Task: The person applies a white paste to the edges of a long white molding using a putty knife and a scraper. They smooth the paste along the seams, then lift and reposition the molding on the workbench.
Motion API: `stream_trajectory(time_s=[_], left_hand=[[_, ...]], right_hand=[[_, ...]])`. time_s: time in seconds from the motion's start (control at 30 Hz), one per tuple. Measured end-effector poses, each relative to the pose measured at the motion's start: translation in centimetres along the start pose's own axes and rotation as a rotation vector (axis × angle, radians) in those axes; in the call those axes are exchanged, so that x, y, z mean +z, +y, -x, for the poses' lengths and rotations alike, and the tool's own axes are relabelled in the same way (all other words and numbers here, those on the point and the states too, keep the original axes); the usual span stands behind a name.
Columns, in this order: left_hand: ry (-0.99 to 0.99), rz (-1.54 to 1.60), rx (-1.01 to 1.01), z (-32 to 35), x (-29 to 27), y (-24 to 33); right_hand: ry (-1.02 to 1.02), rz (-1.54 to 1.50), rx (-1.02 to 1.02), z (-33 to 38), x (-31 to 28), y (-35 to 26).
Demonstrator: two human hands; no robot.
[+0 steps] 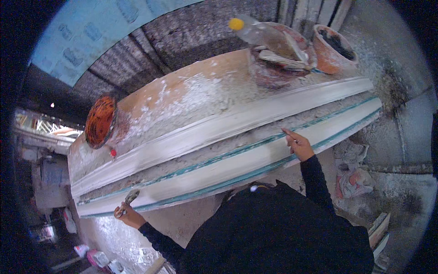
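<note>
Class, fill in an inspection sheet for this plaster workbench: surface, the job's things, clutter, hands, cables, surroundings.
Surface: long workbench dusted with white plaster crumbs.
Job's things: long white moulding strip with teal edge lines; small brush.
Clutter: orange bucket on its side, clay pot, bowl of tools, bottle with yellow cap.
Hands: left hand grips the brush; right hand touches the strip, forefinger out.
Cables: nothing seen.
Surroundings: crumpled bags on the dusty floor.
</note>
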State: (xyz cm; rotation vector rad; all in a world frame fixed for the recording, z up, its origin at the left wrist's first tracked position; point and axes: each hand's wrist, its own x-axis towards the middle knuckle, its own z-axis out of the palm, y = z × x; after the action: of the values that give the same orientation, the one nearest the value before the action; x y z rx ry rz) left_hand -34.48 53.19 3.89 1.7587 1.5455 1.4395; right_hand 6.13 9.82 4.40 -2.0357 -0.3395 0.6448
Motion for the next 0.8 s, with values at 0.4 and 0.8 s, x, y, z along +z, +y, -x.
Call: stream_trajectory(time_s=[0.4,0.8], left_hand=[[-1.03,0.735,-0.568,27.2,18.3,23.1],[-0.101,0.165,0.027,6.7,5.0,4.3]], right_hand=[[0.088,0.148,-0.208,1.7,-4.9,4.6],[0.096,-0.457,0.093,4.2,-5.3,5.9]])
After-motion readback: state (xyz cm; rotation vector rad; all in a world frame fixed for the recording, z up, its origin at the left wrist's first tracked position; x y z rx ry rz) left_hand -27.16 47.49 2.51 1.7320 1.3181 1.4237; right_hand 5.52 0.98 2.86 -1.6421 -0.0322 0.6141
